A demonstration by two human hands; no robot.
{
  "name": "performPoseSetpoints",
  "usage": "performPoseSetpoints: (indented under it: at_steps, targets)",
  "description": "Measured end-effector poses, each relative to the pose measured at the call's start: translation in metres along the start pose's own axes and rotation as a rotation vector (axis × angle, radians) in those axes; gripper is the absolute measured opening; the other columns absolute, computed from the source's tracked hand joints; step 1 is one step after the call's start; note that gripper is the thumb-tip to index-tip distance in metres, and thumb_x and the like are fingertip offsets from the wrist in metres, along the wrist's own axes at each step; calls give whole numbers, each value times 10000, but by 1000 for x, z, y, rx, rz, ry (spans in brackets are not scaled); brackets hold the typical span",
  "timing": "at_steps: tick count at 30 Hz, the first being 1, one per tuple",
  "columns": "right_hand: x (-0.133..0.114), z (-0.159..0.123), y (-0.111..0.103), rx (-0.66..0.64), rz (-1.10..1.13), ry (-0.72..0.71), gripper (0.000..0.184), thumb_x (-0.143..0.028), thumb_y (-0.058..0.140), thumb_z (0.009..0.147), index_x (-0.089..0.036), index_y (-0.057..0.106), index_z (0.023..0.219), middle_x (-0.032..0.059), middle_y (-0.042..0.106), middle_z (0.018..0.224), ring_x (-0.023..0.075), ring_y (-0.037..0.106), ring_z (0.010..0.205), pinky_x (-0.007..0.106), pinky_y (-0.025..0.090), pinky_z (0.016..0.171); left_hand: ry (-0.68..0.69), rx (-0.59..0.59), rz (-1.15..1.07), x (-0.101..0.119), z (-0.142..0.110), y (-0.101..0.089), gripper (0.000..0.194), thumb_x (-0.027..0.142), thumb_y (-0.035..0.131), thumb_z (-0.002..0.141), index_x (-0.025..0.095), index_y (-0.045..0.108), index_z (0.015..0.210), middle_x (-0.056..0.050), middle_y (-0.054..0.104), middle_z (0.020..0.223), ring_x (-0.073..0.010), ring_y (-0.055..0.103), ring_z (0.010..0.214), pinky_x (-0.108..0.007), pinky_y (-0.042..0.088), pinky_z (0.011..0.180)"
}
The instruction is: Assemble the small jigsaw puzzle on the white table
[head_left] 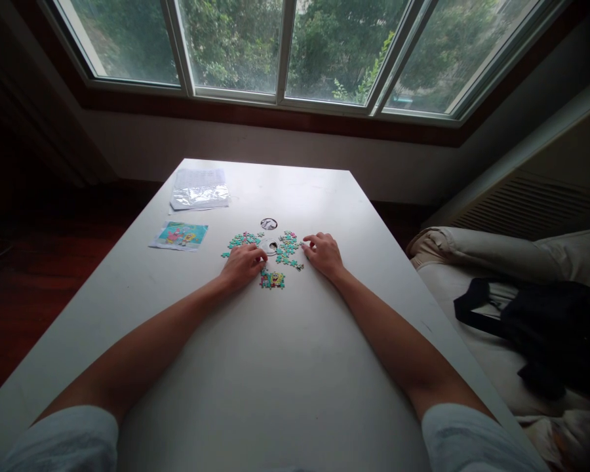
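Observation:
My left hand [244,263] rests at the left pile of loose jigsaw pieces [238,239], fingers curled and tips close together. Anything between those fingertips is too small to make out. Just right of the other pile of jigsaw pieces [288,246] lies my right hand [326,254]; its fingers are bent but apart, with the tips beside the outer pieces. Between and nearer to me sits a small joined section of the jigsaw [273,280], showing a yellow cartoon face. A round whitish disc-like thing [266,246] lies between the piles.
A printed cartoon picture sheet [181,236] lies left of the pieces. Behind it is a clear plastic bag with papers [200,190]. A round dark-and-white spot [269,223] shows beyond the piles on the white table [275,380]. A dark bag [545,321] lies on the couch at right.

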State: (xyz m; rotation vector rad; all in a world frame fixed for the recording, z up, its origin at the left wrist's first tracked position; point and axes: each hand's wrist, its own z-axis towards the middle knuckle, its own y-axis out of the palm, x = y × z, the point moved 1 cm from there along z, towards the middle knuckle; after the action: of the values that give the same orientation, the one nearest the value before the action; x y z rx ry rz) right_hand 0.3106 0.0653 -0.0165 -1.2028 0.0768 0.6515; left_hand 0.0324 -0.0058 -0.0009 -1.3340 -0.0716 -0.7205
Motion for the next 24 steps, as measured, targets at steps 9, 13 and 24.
performPoseSetpoints:
  at_steps: [9,13,24]
  targets:
    - [-4,1,5,-26,22,34,166,-325,633,899,-239,742,990,75,614,868,262,531,907,397,435,856,11,2,7,-2,1,1,226,189,548,909,269,744,990,-56,680,998,-255,596,990,-409,405,923]
    - [-3,3,3,-85,43,58,162,-333,648,881,-237,730,983,73,629,898,257,538,913,395,428,840,14,7,20,-5,1,2,217,200,558,911,274,742,998,-54,677,998,-257,595,994,-416,400,933]
    - [-2,8,1,-206,11,131,156,-349,658,868,-231,683,966,63,646,995,246,558,955,384,412,837,-4,34,55,-13,2,3,252,256,543,950,278,746,1098,-68,673,1051,-262,585,1063,-420,406,946]
